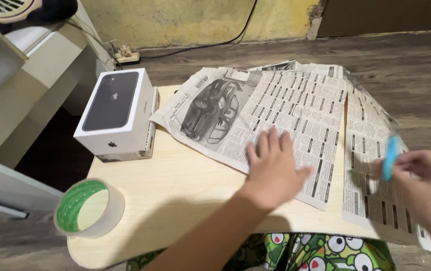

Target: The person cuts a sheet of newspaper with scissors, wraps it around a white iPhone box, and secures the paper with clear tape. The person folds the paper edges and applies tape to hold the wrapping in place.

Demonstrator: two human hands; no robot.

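Two hands at work over a pale wooden tabletop (175,190). Left hand (274,168) open, palm down, fingers spread flat on the newspaper (296,105), pressing near the sheet's 6 o'clock edge. Right hand (423,180) at 3 o'clock, blurred, fingers pinched closed around a slim light-blue tool (390,156), perhaps a cutter, though too smeared to tell; held just above the paper's right-hand page. Newspaper spread across the tabletop from centre towards 1 and 3 o'clock, several sheets overlapping, right page hanging over the rim. Judged light, thin and limp: easy to tear, prone to slide on smooth wood, so best pinned flat with a palm and lifted by a corner or along the fold rather than mid-sheet. White phone box (116,114) at 10 o'clock, one side touching the paper's left corner. Tape roll (89,207) with green core at 8 o'clock, well apart from both hands, partly over the tabletop's rim. Cartoon-frog cloth (326,251) below at 6 o'clock. Power strip (126,54) on the floor by the yellow wall (190,20) at 11 o'clock
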